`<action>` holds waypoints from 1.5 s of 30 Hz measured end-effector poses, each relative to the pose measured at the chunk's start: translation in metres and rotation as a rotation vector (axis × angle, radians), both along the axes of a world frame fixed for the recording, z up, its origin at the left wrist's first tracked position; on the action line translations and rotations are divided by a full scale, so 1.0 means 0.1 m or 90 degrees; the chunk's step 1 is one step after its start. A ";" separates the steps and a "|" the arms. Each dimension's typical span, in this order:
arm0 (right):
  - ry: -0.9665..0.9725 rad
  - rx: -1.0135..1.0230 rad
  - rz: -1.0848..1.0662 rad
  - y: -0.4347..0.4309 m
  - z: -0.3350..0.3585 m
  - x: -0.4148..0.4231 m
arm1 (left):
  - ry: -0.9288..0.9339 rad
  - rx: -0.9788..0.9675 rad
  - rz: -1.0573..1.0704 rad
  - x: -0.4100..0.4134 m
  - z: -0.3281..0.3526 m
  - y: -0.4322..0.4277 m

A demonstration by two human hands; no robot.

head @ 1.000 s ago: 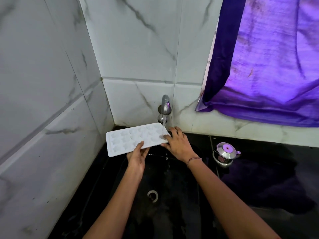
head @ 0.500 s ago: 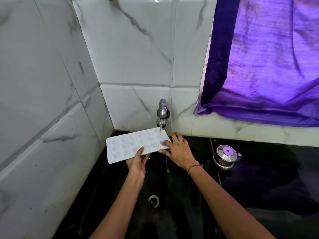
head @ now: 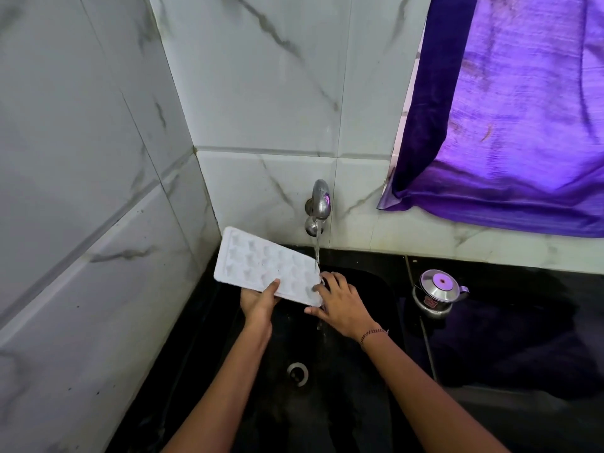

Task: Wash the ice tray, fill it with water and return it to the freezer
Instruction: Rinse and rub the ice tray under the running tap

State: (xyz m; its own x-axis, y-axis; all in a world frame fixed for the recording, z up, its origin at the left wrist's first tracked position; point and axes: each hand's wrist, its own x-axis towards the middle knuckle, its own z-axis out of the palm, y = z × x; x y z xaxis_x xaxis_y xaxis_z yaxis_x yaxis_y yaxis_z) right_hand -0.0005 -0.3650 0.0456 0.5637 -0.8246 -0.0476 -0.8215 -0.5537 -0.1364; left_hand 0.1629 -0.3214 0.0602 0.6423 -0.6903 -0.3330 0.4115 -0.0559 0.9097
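Head view: ice tray (head: 261,266) in left hand (head: 258,304), under right fingertips (head: 317,288)

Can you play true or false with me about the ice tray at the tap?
1. Water from the silver metal tap lands on the white plastic ice tray. True.
2. The tray lies flat in the black sink. False: the left hand grips it tilted above the sink.
3. The small shiny steel pot stands left of the sink. False: it stands right.
4. The right hand touches the tray's lower end. True.
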 end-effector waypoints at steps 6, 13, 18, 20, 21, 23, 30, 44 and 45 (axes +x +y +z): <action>-0.002 -0.009 -0.013 0.01 -0.09 0.12 | -0.399 0.151 -0.118 0.00 0.00 0.11; -0.171 0.146 -0.075 -0.05 -0.13 0.21 | -0.375 0.152 -0.190 0.14 -0.05 0.14; -0.304 0.280 -0.090 -0.05 -0.07 0.13 | -0.136 0.104 -0.188 0.25 -0.06 0.11; -0.361 0.279 -0.115 -0.08 -0.03 0.11 | -0.040 0.100 -0.172 0.28 -0.07 0.08; -0.377 0.266 -0.123 -0.11 -0.02 0.12 | 0.004 0.098 -0.174 0.29 -0.08 0.07; -0.399 0.236 -0.145 -0.16 0.02 0.16 | 0.092 0.084 -0.202 0.26 -0.08 0.10; -0.384 0.168 -0.195 -0.18 0.14 0.31 | 0.223 0.010 -0.365 0.12 -0.13 0.22; 0.013 -0.002 -0.057 -0.18 0.21 0.21 | 0.176 -0.023 -0.315 0.11 -0.18 0.14; 0.019 0.001 -0.046 -0.18 0.19 0.20 | 0.173 -0.026 -0.321 0.11 -0.18 0.14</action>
